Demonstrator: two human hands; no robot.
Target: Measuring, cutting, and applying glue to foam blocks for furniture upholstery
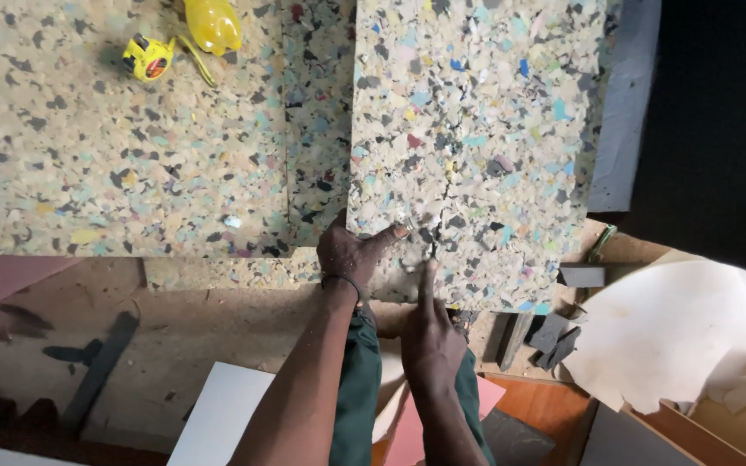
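Two bare arms reach up from the bottom of the view, close to the camera. Between them show green trousers (357, 406). One hand, the left hand (351, 252), lies on the near edge of a speckled foam slab (477, 129), with its fingers curled over the edge and its thumb pointing right along the top. Beside it, the right hand (429, 341) is closed like a fist, with its pointing finger stretched out and pressing on the slab just by a crack. If it holds some small tool, that cannot be told. That slab sits on top of a bigger foam sheet (114, 147) on the left. Far up on the bigger sheet lie a yellow tape measure (148, 58) and a yellow plastic bottle (212, 24). Under everything is a dusty wooden table (183, 328). White paper (666, 332) and small grey foam scraps (554, 332) lie to the right.
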